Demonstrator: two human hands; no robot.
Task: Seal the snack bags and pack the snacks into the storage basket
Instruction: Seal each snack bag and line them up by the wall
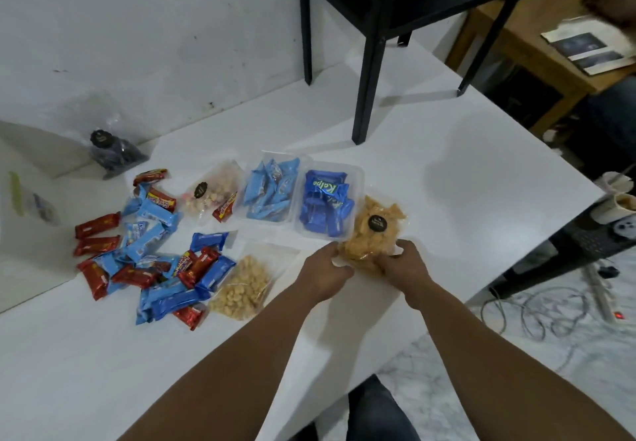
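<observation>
1. Left hand (325, 270) and right hand (401, 265) pinch the near edge of the orange chip bag (373, 230), fingers closed on it, at the white table (447, 172) front.
2. Risk: an uneven press could leave the seal gapped, spilling chips.
3. Clear trays: light-blue packets (266, 189), then dark-blue Kelpo packs (325, 201). No basket visible.

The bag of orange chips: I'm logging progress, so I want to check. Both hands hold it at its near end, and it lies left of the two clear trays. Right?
Not quite. In the head view both hands, left hand and right hand, do hold the bag of orange chips at its near end, but it lies right of the two clear trays, not left.
</observation>
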